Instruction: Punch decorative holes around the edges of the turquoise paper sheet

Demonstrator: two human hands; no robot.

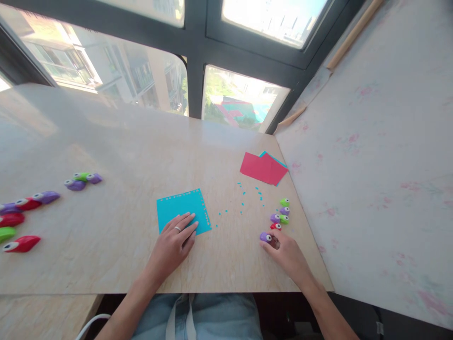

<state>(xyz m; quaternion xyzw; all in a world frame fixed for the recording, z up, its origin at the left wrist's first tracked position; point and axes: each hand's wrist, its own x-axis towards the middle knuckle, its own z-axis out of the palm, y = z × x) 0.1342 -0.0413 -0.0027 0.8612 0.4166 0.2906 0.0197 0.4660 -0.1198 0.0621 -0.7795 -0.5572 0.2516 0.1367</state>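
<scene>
My left hand lies flat with fingers stretched over the lower part of a blue sheet of paper. Small punched holes run along the sheet's far and right edges. On the right side of the table, my right hand has its thumb and fingers closed around a small purple paper punch with a white eye on it. Just beyond those fingers sits a red punch. Behind it are more punches in purple and green, close together.
Blue paper bits are scattered between the sheet and the punches. Red paper pieces overlap blue paper near the wall. Larger eyed pieces in red, purple and green lie at the left. A window borders the table's far side.
</scene>
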